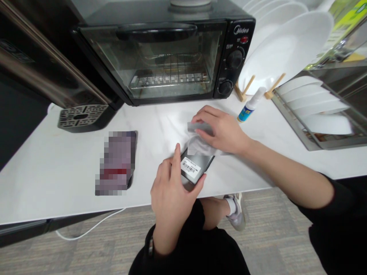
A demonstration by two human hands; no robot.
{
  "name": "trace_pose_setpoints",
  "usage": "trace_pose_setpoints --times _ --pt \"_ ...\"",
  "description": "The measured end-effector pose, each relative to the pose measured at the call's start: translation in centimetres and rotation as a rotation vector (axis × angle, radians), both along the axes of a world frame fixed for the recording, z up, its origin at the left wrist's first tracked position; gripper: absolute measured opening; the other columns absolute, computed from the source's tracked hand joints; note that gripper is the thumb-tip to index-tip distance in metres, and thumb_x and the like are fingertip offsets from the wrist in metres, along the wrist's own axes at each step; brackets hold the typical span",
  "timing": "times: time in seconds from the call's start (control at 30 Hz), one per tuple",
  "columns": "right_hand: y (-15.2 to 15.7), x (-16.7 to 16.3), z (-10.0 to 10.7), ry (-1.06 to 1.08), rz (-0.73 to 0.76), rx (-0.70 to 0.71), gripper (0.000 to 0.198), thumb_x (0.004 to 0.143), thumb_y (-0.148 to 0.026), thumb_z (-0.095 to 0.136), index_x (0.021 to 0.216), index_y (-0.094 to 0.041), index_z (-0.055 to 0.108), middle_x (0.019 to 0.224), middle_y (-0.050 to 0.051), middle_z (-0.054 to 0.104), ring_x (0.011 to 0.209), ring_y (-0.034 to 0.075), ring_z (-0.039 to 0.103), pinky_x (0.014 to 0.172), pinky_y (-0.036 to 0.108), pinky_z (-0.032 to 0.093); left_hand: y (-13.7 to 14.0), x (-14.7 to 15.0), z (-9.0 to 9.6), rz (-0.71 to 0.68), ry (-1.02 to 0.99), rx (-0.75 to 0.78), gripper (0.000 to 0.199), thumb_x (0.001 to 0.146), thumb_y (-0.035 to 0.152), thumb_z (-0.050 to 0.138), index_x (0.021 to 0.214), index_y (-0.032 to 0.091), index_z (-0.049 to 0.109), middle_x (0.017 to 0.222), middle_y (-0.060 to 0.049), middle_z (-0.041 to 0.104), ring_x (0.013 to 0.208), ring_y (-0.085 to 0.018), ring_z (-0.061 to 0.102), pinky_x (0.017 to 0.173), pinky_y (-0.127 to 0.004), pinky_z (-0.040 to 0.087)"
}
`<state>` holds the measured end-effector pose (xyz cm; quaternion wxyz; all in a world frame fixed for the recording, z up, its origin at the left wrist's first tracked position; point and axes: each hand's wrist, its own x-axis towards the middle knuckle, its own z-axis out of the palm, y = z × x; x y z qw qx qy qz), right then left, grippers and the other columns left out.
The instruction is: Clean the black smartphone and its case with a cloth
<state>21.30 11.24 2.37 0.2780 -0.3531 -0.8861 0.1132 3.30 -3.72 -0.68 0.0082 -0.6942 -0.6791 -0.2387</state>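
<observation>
A dark phone (205, 162) with a white barcode sticker lies near the counter's front edge. My left hand (173, 191) steadies it from the near left, with the thumb at its lower right edge and the fingers along its left side. In my right hand (226, 130) a thin grey cloth (198, 145) is pinched between thumb and fingers. The cloth covers the phone's far end. To the right of that hand stands a small spray bottle (246, 112) with a blue label and a whitish cap.
On the white counter (155, 126), a blurred-out rectangular item (117, 162) lies to the left. Behind are a black toaster oven (172, 65) and a dark machine with a drip tray (83, 116). Large white plates (283, 49) stand upright in wooden holders; a dish rack (301, 130) sits far right.
</observation>
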Motion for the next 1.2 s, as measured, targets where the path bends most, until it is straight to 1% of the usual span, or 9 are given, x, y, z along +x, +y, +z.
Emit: trace_pose_setpoints --times 0.07,0.17,0.3,0.47,0.67,0.8,0.93,1.07,1.2 --pt "0.3 0.2 0.1 -0.051 0.035 -0.077 0.021 0.095 -0.026 0.061 0.114 -0.018 0.067 0.096 0.004 0.069 0.083 0.019 0.063 0.075 0.031 0.045 0.0 0.0 0.0 -0.001 0.002 -0.004 0.094 0.087 0.053 0.076 0.163 0.021 0.032 0.121 -0.008 0.069 0.113 -0.029 0.068 0.085 -0.037 0.056" --pt "1.0 0.6 -0.3 -0.141 0.059 -0.174 0.020 0.098 -0.029 0.061 0.114 -0.019 0.065 0.076 -0.002 0.062 0.069 0.015 0.054 0.067 0.028 0.033 0.0 -0.1 0.0 -0.008 0.003 -0.003 0.094 0.087 0.054 0.076 0.163 0.020 0.032 0.121 -0.009 0.069 0.113 -0.029 0.068 0.084 -0.038 0.057" --pt "1.2 0.7 -0.5 -0.126 -0.057 -0.168 0.020 0.097 -0.030 0.066 0.114 -0.019 0.066 0.074 -0.004 0.063 0.063 0.013 0.051 0.065 0.028 0.028 0.0 -0.2 -0.1 -0.011 0.007 0.008 0.094 0.088 0.054 0.075 0.163 0.020 0.032 0.121 -0.009 0.069 0.113 -0.029 0.068 0.084 -0.038 0.057" --pt "0.6 0.3 -0.1 -0.090 0.127 -0.271 0.024 0.094 -0.031 0.073 0.114 -0.020 0.067 0.073 -0.006 0.064 0.063 0.011 0.054 0.067 0.026 0.032 0.0 -0.1 0.0 -0.007 0.009 0.000 0.094 0.087 0.054 0.076 0.163 0.020 0.034 0.120 -0.009 0.069 0.112 -0.029 0.068 0.082 -0.038 0.058" --pt "0.9 0.4 -0.1 -0.020 0.020 -0.292 0.026 0.090 -0.025 0.076 0.114 -0.019 0.068 0.071 -0.007 0.064 0.061 0.010 0.055 0.067 0.026 0.036 0.0 0.0 0.0 -0.002 0.007 0.002 0.094 0.087 0.053 0.076 0.163 0.020 0.032 0.121 -0.010 0.070 0.112 -0.029 0.068 0.084 -0.036 0.057" --pt "-1.4 -1.0 0.2 0.052 0.247 -0.420 0.030 0.088 -0.023 0.077 0.115 -0.021 0.066 0.074 -0.008 0.064 0.062 0.009 0.056 0.067 0.025 0.042 -0.1 -0.1 0.0 0.009 0.011 -0.011 0.097 0.085 0.055 0.077 0.164 0.020 0.031 0.119 -0.010 0.069 0.110 -0.030 0.068 0.083 -0.037 0.057" --pt "-3.0 -2.2 -0.1 0.137 0.494 -0.593 0.018 0.091 -0.018 0.071 0.107 -0.021 0.065 0.084 -0.005 0.069 0.072 0.009 0.062 0.071 0.023 0.050 0.0 -0.1 0.0 0.023 -0.009 -0.028 0.105 0.082 0.046 0.080 0.166 0.020 0.022 0.118 -0.010 0.068 0.109 -0.030 0.068 0.084 -0.039 0.058" --pt "-1.3 -1.4 -1.0 0.198 0.275 -0.394 0.017 0.091 -0.017 0.070 0.108 -0.020 0.068 0.087 -0.001 0.069 0.074 0.012 0.062 0.074 0.028 0.051 0.0 0.1 0.0 0.026 0.013 -0.028 0.101 0.084 0.053 0.078 0.165 0.020 0.027 0.121 -0.011 0.067 0.112 -0.031 0.067 0.086 -0.039 0.058" --pt "-0.9 -1.2 -1.7 0.018 0.189 -0.084 0.016 0.101 -0.029 0.061 0.110 -0.017 0.068 0.106 0.008 0.071 0.100 0.023 0.063 0.093 0.039 0.051 0.0 0.1 0.0 0.022 0.027 -0.026 0.101 0.086 0.058 0.076 0.165 0.019 0.027 0.120 -0.011 0.067 0.111 -0.031 0.067 0.086 -0.039 0.057"
